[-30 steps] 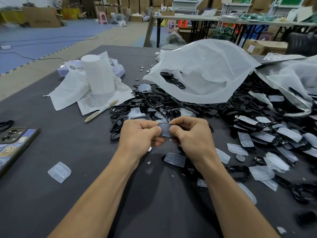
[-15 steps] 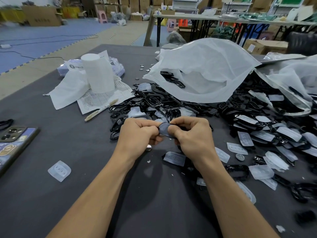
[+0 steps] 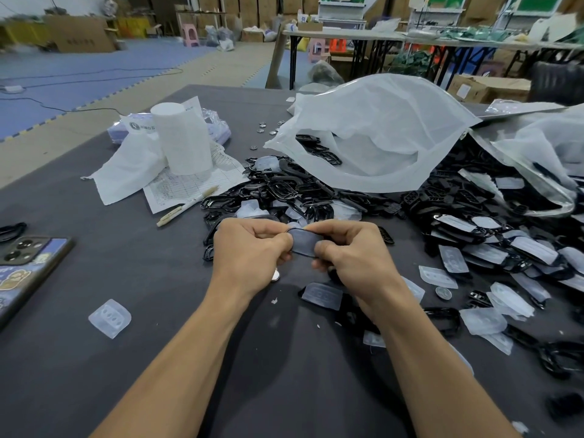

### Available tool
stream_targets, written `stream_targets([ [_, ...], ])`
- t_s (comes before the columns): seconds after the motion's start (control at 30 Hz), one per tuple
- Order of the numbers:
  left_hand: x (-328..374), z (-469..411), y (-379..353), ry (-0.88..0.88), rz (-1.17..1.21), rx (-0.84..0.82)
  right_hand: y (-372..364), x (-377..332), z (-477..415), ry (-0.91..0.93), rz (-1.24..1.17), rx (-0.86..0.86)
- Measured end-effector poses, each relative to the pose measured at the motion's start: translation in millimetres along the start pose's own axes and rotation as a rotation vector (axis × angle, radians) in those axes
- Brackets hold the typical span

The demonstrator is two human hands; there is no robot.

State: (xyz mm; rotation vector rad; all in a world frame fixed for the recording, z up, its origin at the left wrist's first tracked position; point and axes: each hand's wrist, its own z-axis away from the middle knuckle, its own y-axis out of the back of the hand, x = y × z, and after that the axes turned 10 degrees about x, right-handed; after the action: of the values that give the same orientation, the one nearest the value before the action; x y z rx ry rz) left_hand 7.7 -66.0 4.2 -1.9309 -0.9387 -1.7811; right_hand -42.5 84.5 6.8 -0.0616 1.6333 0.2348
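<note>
Head view: the left hand (image 3: 249,251) and right hand (image 3: 350,257) meet just above the worktop (image 3: 158,358), right in front of a pile (image 3: 284,191) of black frames. Each grip is closed, with thumb and curled fingers pinching one end of a small dark piece (image 3: 303,243), which is held between the hands, clear of the worktop. A clear pad (image 3: 109,317) lies to the left, a phone (image 3: 25,267) is at the left edge, and a white bag (image 3: 379,137) is behind the pile.
</note>
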Motion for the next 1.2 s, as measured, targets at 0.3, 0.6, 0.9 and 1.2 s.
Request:
stream_targets([
  [0.3, 0, 6, -1, -0.2, -0.216, -0.092, -2, 6, -2, 0.031, 0.102, 0.051],
  [0.6, -5, 4, -6, -0.126, -0.1, -0.159, -3, 2, 1, 0.038, 0.123, 0.074],
  [0.9, -2, -4, 2, 0.153, 0.136, -0.117, 1, 0, -2, 0.007, 0.073, 0.194],
  [1.2, -1, -2, 4, 0.074, 0.113, -0.195, 0, -1, 2, 0.053, 0.108, 0.186],
])
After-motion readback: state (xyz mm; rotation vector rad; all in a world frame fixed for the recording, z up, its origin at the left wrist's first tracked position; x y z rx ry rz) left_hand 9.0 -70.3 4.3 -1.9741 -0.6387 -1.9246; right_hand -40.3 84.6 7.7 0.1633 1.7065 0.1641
